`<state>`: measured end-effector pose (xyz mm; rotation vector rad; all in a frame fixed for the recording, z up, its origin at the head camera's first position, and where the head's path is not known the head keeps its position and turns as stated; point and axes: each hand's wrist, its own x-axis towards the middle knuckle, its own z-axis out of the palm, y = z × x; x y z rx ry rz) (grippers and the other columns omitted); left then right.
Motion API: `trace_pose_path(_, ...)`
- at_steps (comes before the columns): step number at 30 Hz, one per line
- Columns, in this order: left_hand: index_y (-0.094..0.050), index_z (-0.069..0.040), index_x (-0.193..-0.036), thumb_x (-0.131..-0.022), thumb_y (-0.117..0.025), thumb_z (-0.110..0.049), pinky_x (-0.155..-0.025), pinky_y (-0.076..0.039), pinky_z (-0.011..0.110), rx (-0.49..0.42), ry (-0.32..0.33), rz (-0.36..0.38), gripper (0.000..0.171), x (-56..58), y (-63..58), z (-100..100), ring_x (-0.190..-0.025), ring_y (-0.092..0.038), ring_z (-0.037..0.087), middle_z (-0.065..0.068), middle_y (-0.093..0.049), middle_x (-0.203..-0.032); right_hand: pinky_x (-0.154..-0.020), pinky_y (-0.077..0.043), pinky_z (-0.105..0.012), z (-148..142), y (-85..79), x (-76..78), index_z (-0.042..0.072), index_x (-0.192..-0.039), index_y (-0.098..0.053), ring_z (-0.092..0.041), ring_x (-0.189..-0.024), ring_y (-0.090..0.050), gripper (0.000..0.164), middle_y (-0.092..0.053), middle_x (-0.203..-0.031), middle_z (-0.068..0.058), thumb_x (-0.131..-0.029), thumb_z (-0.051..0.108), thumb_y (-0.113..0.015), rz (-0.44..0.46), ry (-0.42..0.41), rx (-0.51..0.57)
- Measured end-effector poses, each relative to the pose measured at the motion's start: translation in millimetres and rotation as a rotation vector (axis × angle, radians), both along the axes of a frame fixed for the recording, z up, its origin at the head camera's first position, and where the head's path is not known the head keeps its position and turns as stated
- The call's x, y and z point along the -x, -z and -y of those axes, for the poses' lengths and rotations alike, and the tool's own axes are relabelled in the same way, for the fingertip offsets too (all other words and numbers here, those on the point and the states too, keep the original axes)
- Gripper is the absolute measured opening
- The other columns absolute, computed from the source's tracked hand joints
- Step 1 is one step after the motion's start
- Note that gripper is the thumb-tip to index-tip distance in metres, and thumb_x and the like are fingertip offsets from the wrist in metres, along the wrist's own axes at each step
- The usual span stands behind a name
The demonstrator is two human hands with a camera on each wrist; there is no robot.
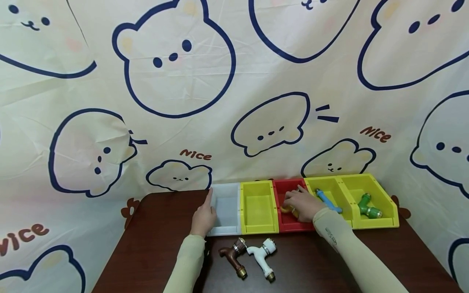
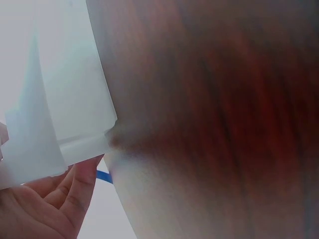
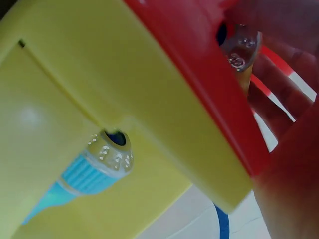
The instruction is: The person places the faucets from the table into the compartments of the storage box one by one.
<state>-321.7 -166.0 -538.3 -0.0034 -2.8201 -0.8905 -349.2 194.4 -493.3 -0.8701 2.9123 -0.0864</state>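
Observation:
My left hand [image 1: 203, 217] lies along the left side of the white bin [image 1: 226, 232], index finger stretched up at its rim. In the left wrist view, the fingers [image 2: 75, 199] extend beside the bin's wall [image 2: 75, 74]. Over the red bin [image 1: 296, 227], my right hand [image 1: 302, 203] reaches in and holds a yellow faucet [image 1: 285, 210], mostly covered by the fingers. Its clear, glittery end [image 3: 244, 52] shows near the thumb in the right wrist view. A brown faucet [image 1: 233, 257] and a white faucet [image 1: 261, 256] lie on the table in front.
A yellow bin [image 1: 259, 230] stands between the white and red ones. To the right, a two-part yellow bin [image 1: 392, 217] holds a blue faucet [image 1: 327, 199] and a green faucet [image 1: 367, 207]. A cartoon-printed cloth [image 1: 267, 81] hangs behind the dark wooden table [image 1: 154, 244].

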Motion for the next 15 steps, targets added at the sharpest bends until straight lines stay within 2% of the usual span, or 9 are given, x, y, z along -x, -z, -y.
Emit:
trace_pose_path(5, -0.021, -0.022, -0.154, -0.095, -0.045, -0.007, -0.04, -0.031, 0.031, -0.004, 0.004, 0.0, 0.065, -0.3, 0.3, -0.1, -0.038, -0.034, 0.017, 0.001, -0.042, -0.049, -0.11, -0.021, -0.059, -0.9, 7.9, 3.7, 0.025, -0.114, -0.071, -0.018, -0.109, -0.055, 0.051, -0.059, -0.104, 0.009, -0.067, 0.01, -0.085, -0.003, -0.014, -0.002)
trace_pose_path(15, -0.022, -0.023, -0.154, -0.095, -0.046, -0.007, -0.04, -0.032, 0.031, -0.007, -0.014, -0.001, 0.065, 0.9, 0.8, -0.3, -0.038, -0.036, 0.017, 0.001, -0.043, -0.049, -0.11, -0.022, -0.059, -1.0, 10.9, 4.7, 0.025, -0.115, -0.072, -0.017, -0.107, -0.056, 0.053, -0.058, -0.104, 0.009, -0.066, 0.01, -0.085, 0.024, -0.004, 0.014)
